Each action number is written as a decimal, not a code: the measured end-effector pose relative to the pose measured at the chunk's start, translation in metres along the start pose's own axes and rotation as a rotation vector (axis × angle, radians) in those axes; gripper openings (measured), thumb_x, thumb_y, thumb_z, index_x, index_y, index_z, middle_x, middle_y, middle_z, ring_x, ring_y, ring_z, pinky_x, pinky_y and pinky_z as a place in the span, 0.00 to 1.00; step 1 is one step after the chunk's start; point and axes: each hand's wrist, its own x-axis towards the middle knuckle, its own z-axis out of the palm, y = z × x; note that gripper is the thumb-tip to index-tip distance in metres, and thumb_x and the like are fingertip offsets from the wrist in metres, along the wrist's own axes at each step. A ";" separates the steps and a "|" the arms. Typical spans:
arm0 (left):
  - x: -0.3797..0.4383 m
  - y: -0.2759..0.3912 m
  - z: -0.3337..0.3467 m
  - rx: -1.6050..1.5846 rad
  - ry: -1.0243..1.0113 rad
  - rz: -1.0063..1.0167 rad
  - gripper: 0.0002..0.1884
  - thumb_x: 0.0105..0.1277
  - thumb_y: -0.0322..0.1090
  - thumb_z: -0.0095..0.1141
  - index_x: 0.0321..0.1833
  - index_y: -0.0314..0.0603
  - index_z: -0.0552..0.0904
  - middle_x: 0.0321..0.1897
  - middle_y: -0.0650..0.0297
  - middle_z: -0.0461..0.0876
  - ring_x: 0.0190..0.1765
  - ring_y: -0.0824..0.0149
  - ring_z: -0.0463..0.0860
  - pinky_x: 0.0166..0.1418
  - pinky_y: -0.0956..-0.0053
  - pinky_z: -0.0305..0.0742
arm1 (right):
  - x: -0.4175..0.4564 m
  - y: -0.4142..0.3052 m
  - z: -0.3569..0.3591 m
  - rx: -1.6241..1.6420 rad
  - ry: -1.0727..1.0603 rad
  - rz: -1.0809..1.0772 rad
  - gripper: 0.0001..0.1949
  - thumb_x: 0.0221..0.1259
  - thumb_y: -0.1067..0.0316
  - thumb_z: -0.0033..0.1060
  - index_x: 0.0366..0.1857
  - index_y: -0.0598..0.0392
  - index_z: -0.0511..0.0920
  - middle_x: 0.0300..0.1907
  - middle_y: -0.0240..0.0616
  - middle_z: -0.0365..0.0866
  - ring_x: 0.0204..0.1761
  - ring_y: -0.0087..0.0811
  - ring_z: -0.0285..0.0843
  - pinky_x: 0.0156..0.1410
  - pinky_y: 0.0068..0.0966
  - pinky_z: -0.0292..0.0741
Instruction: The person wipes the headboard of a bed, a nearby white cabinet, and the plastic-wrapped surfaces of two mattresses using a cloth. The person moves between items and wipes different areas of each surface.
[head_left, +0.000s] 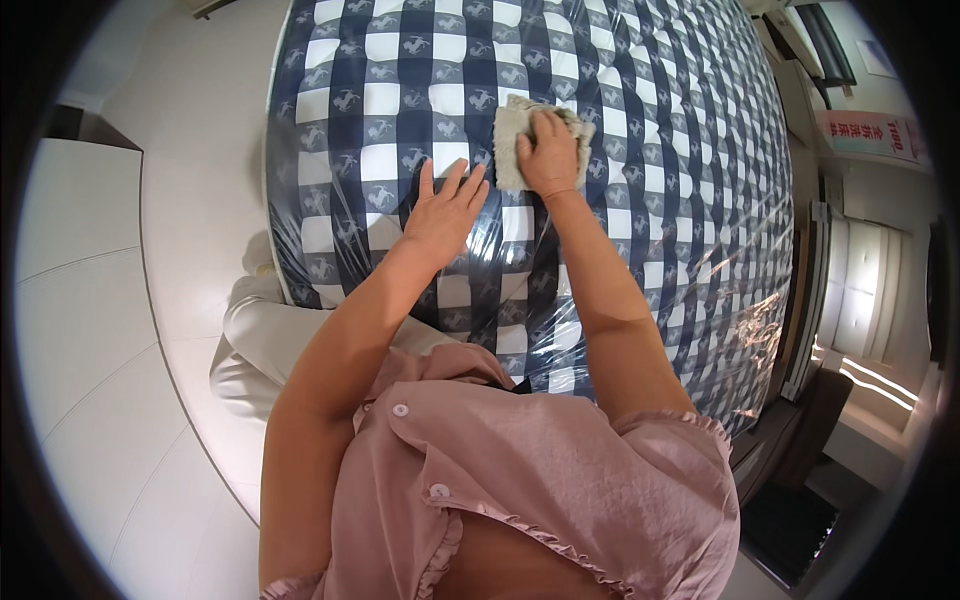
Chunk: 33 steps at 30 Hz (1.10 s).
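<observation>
Before me spreads a mattress (390, 49) with a dark blue, grey and white checked cover, its grey squares bearing a light animal figure. Clear plastic film (484, 244) over it shines and wrinkles, most of all along the near part and the right side. My right hand (550, 154) presses a cream fluffy cloth (511, 146) onto the mattress, with the fingers bent over it; part of the cloth is hidden under the palm. Just left of it and nearer to me, my left hand (444, 214) rests on the film with its fingers spread and nothing held.
To the left, a white panelled cabinet (82, 300) faces the mattress across a strip of pale floor (195, 112). My trousered leg (259, 337) is against the near left corner. At right are a tufted pale panel (859, 281) and a pink sign (874, 136) bearing writing.
</observation>
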 end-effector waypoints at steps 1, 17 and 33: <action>0.000 0.000 0.001 -0.005 0.004 -0.013 0.51 0.49 0.46 0.75 0.76 0.41 0.62 0.79 0.60 0.54 0.81 0.55 0.50 0.78 0.36 0.43 | 0.000 -0.011 0.001 0.021 -0.032 -0.035 0.20 0.55 0.66 0.63 0.54 0.55 0.78 0.57 0.49 0.78 0.55 0.52 0.77 0.61 0.43 0.74; -0.012 -0.004 0.011 -0.075 0.070 -0.136 0.51 0.51 0.54 0.72 0.77 0.46 0.61 0.79 0.62 0.55 0.81 0.60 0.50 0.77 0.33 0.43 | -0.014 0.022 -0.001 -0.400 0.119 0.399 0.24 0.52 0.60 0.66 0.57 0.37 0.80 0.72 0.46 0.61 0.74 0.51 0.55 0.65 0.63 0.61; -0.016 -0.027 0.008 -0.081 0.096 -0.347 0.51 0.50 0.57 0.71 0.76 0.45 0.64 0.79 0.54 0.56 0.81 0.52 0.49 0.76 0.28 0.38 | 0.063 -0.034 0.066 -0.164 0.122 0.074 0.18 0.54 0.64 0.62 0.51 0.45 0.82 0.52 0.42 0.80 0.55 0.49 0.75 0.56 0.46 0.73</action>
